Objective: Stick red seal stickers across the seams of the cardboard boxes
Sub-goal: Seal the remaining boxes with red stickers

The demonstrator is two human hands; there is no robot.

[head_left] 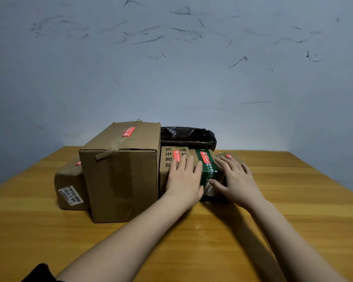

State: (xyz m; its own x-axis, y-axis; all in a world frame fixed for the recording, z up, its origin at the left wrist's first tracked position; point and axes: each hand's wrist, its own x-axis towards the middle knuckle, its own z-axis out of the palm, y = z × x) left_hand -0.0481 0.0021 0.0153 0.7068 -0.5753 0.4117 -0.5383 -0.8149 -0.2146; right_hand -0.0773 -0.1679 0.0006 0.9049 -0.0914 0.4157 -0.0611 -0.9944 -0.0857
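Note:
Several cardboard boxes stand in a row on the wooden table (293, 210). The tall box (120, 176) carries a red seal sticker (128, 131) on its taped top. A small box (69, 188) at the left shows a red sticker (78, 163) on top. The printed brown box (167, 159) has a red sticker (177, 155), and my left hand (184, 180) lies flat on this box with fingers straight. The green box (209, 169) bears a red sticker (205, 156). My right hand (235, 180) rests flat over the small rightmost box (220, 155), beside its red sticker (230, 157).
A black plastic bag (188, 135) lies behind the low boxes against the scuffed blue-grey wall. A white label (70, 195) sits on the small left box's front. Bare table surface extends in front of and to the right of the boxes.

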